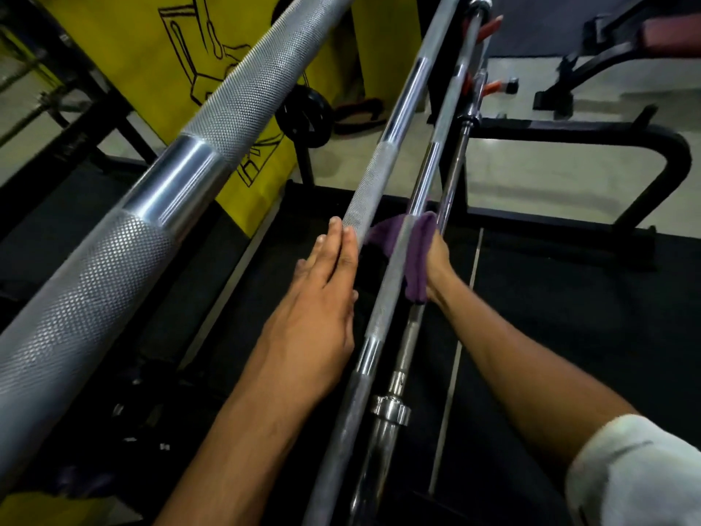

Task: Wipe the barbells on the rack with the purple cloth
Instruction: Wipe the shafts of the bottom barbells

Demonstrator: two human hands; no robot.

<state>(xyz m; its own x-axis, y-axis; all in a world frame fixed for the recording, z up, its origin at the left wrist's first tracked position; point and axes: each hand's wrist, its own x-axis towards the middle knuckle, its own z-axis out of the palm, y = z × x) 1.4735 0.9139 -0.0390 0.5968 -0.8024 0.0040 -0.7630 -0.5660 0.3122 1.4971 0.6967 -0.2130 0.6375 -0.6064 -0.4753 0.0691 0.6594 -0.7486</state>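
Two hands — right hand [436, 260] grips purple cloth [415, 256] around a barbell [425, 176].

No legible text, brand, number or label anywhere in view. The yellow banner [242, 70] behind the barbells carries only black line drawings, angular outlines, no letters that can be made out. The knurled bars and the chrome collar [390, 410] bear no readable stamping. The black weight plate [303, 115] shows no readable marking.

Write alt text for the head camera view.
A right hand grips a purple cloth wrapped round a steel barbell, while the left hand rests flat against the neighbouring barbell. A thick knurled bar crosses the foreground.
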